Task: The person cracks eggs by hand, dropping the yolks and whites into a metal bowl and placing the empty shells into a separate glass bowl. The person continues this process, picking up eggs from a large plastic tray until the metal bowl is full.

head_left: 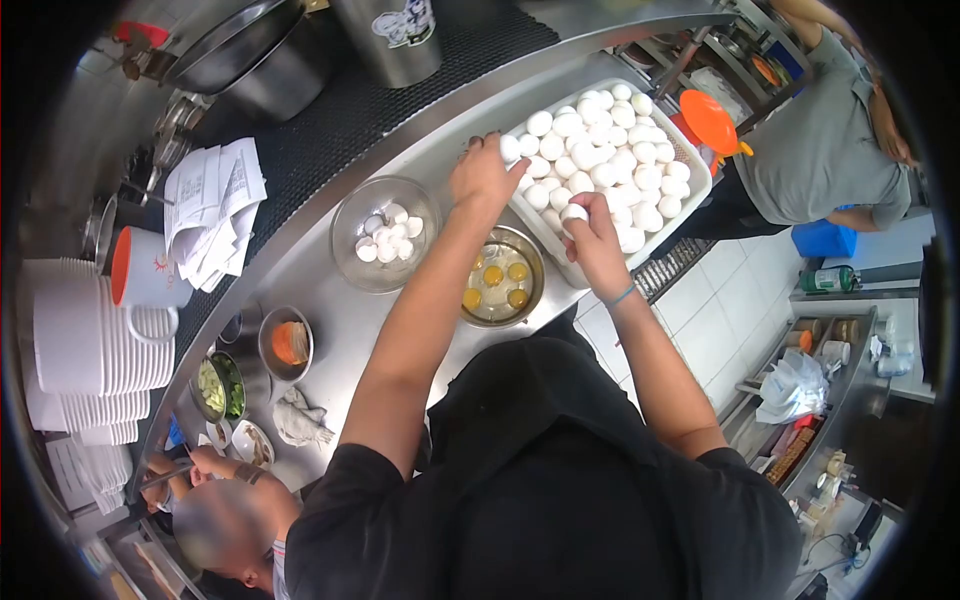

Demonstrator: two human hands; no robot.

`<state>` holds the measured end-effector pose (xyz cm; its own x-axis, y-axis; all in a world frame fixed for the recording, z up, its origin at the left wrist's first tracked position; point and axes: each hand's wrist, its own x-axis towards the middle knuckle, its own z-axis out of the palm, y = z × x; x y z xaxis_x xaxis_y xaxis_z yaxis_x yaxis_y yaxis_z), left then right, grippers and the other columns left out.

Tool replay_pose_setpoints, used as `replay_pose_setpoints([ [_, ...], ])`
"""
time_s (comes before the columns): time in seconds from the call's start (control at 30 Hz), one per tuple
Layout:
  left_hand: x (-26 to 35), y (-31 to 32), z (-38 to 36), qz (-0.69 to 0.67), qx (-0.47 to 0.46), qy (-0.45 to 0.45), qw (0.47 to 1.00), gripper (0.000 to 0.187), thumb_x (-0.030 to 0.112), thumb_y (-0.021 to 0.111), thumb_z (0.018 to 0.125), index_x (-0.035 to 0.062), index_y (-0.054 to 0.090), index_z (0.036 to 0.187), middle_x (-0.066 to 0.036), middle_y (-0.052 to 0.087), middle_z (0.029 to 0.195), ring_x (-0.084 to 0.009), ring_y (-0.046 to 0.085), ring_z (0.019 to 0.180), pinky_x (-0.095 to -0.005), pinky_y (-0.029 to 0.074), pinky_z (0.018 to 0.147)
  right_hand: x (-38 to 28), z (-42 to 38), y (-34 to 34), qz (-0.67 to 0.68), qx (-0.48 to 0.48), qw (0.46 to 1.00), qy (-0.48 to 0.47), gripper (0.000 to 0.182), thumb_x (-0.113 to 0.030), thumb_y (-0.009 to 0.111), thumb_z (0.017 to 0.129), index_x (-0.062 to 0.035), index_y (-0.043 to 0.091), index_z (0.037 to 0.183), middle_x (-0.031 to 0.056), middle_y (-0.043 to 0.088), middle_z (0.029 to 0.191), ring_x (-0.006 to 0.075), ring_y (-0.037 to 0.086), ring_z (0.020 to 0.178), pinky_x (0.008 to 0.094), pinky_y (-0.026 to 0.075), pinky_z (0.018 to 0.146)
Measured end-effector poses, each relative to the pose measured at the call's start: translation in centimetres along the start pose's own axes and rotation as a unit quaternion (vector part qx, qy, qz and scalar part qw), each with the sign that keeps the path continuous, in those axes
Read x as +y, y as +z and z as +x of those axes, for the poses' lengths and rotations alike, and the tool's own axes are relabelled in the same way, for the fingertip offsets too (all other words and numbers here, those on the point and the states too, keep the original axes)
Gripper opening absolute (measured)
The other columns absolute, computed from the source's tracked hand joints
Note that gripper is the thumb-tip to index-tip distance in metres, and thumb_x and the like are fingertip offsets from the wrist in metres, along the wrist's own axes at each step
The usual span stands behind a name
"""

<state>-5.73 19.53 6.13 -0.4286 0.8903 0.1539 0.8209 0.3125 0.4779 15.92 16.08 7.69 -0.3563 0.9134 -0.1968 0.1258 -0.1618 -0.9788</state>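
Observation:
My left hand [483,176] is curled around a white egg [510,149] at the near left edge of a white plastic crate [702,200]. The crate is filled with many loose white eggs [600,150]. Another white egg [573,213] is pinched in the fingers of my right hand [597,240], above the crate's near side. Below and between my arms stands a metal bowl [537,290] with several raw yolks in it. Left of my left forearm, a clear bowl [345,265] contains white eggshells.
A steel bowl with something orange [290,343], a crumpled cloth [302,418] and dishes of chopped greens [228,385] lie to the left. Paper slips [215,205] hang from the raised shelf. One co-worker [820,130] stands at upper right, another [230,520] at lower left.

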Motion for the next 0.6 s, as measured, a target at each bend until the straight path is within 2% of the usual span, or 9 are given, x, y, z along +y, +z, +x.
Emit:
replay_pose_setpoints([
  [0.13, -0.2, 0.6, 0.7, 0.008, -0.015, 0.018, 1.0, 0.056, 0.045, 0.078, 0.094, 0.0062, 0.07, 0.133, -0.02, 0.071, 0.129, -0.0423, 0.071, 0.118, -0.0522, 0.058, 0.102, 1.1, -0.5, -1.3, -0.072, -0.016, 0.996, -0.054, 0.041, -0.013, 0.063, 0.1, -0.0033, 0.055, 0.139, 0.0128, 0.065, 0.105, 0.0176, 0.064, 0.078, 0.0321, 0.055, 0.068],
  [0.23, -0.2, -0.3, -1.7, -0.067, 0.031, 0.024, 0.997, 0.05, 0.033, 0.079, 0.094, 0.0041, 0.07, 0.134, -0.02, 0.072, 0.127, -0.0363, 0.075, 0.114, -0.0482, 0.062, 0.097, 0.3, -0.2, -0.9, -0.115, -0.005, 0.984, -0.135, 0.047, -0.01, 0.068, 0.1, -0.0026, 0.059, 0.145, 0.0156, 0.066, 0.122, 0.0221, 0.068, 0.091, 0.0333, 0.059, 0.076],
  [0.3, -1.2, -0.5, -4.1, -0.228, 0.016, 0.033, 0.973, 0.048, 0.021, 0.08, 0.093, 0.0019, 0.069, 0.135, -0.018, 0.072, 0.126, -0.0298, 0.077, 0.111, -0.0425, 0.064, 0.092, -2.6, -0.4, -0.2, -0.124, 0.014, 0.975, -0.186, 0.05, -0.009, 0.072, 0.1, -0.0032, 0.061, 0.148, 0.0157, 0.065, 0.133, 0.0247, 0.07, 0.101, 0.0338, 0.06, 0.08],
  [0.33, -1.9, -0.6, -5.6, -0.307, 0.01, 0.035, 0.951, 0.048, 0.015, 0.08, 0.092, 0.0008, 0.069, 0.136, -0.017, 0.072, 0.125, -0.0266, 0.078, 0.11, -0.0396, 0.066, 0.089, -4.6, -1.0, 0.5, -0.116, 0.035, 0.962, -0.244, 0.051, -0.009, 0.075, 0.099, -0.0042, 0.062, 0.149, 0.0152, 0.066, 0.133, 0.0243, 0.069, 0.104, 0.0336, 0.06, 0.08],
  [0.4, -1.9, -2.5, -9.1, -0.334, 0.005, 0.024, 0.942, 0.05, 0.008, 0.081, 0.089, -0.0008, 0.069, 0.136, -0.019, 0.069, 0.127, -0.0291, 0.078, 0.105, -0.0373, 0.067, 0.085, -7.7, -1.9, 1.1, -0.136, 0.065, 0.921, -0.36, 0.054, -0.008, 0.078, 0.098, -0.0052, 0.063, 0.149, 0.0161, 0.068, 0.135, 0.0245, 0.069, 0.113, 0.0336, 0.059, 0.085],
  [0.43, -1.5, -3.6, -10.7, -0.351, 0.003, 0.021, 0.936, 0.051, 0.004, 0.081, 0.087, -0.0017, 0.068, 0.136, -0.02, 0.068, 0.128, -0.0304, 0.078, 0.103, -0.0362, 0.068, 0.083, -8.4, -2.4, 1.7, -0.136, 0.083, 0.905, -0.394, 0.053, -0.008, 0.079, 0.097, -0.002, 0.063, 0.148, 0.0174, 0.069, 0.135, 0.0281, 0.068, 0.117, 0.0363, 0.057, 0.093],
  [0.5, -2.0, -4.6, -12.9, -0.343, -0.017, -0.001, 0.939, 0.052, 0.003, 0.082, 0.087, -0.0033, 0.068, 0.137, -0.018, 0.068, 0.128, -0.0265, 0.077, 0.105, -0.0336, 0.069, 0.083, -7.7, -2.4, 2.9, -0.118, 0.095, 0.863, -0.483, 0.054, -0.009, 0.08, 0.095, 0.0013, 0.063, 0.145, 0.0182, 0.069, 0.136, 0.0331, 0.068, 0.12, 0.0406, 0.055, 0.099],
  [0.57, -2.9, -4.9, -14.5, -0.34, -0.02, -0.002, 0.94, 0.051, 0.003, 0.082, 0.087, -0.0023, 0.068, 0.137, -0.017, 0.068, 0.127, -0.0265, 0.076, 0.106, -0.0331, 0.068, 0.083, -5.9, -2.9, 4.5, -0.15, 0.059, 0.856, -0.491, 0.055, -0.01, 0.082, 0.093, 0.0027, 0.064, 0.142, 0.019, 0.07, 0.134, 0.0363, 0.068, 0.122, 0.0436, 0.054, 0.103],
  [0.6, -3.1, -4.9, -15.1, -0.353, -0.008, -0.004, 0.935, 0.052, 0.003, 0.082, 0.087, -0.0004, 0.069, 0.137, -0.017, 0.068, 0.126, -0.0259, 0.075, 0.104, -0.0326, 0.068, 0.082, -3.5, -2.3, 5.5, -0.173, 0.033, 0.847, -0.501, 0.053, -0.013, 0.082, 0.092, 0.0015, 0.065, 0.14, 0.019, 0.072, 0.13, 0.0376, 0.068, 0.116, 0.0452, 0.054, 0.101],
])
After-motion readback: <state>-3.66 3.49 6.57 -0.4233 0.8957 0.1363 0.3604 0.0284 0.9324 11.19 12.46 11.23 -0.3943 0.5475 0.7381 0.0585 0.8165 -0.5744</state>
